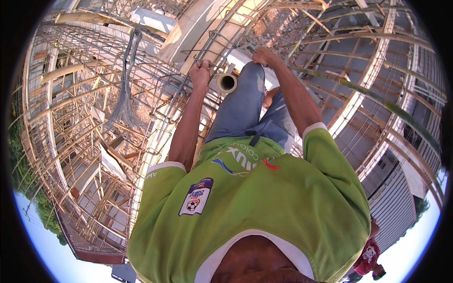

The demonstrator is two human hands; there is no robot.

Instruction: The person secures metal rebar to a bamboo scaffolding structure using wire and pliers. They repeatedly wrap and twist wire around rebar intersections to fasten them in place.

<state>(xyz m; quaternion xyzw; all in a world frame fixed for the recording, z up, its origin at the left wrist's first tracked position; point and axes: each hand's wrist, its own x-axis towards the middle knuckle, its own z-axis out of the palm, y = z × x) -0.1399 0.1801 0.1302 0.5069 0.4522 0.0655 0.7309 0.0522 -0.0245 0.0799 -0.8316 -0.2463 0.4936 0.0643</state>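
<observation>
Rebar cage (pixel 188 70), upper centre of the frame, a lattice of thin steel bars and tie wire running toward the upper left; judged stiff, heavy as a whole, rough and sharp at cut ends, best gripped on a single bar away from the wire twists. Left hand (pixel 200 71), upper centre, fingers clenched around one bar of the cage; right hand (pixel 262 55), just right of it, fingers closed on another bar, though what else they may pinch cannot be told. Between the hands, a pale pipe end (pixel 227 83) with its round opening facing the camera, above the grey trousers (pixel 243 111). Lower half: a lime-green shirt (pixel 264 207) bearing a small dark shield-shaped badge at lower left and a multicoloured printed strip across the middle. Left: a bundle of grey wires (pixel 126 80); around all, timber formwork (pixel 377 70).
</observation>
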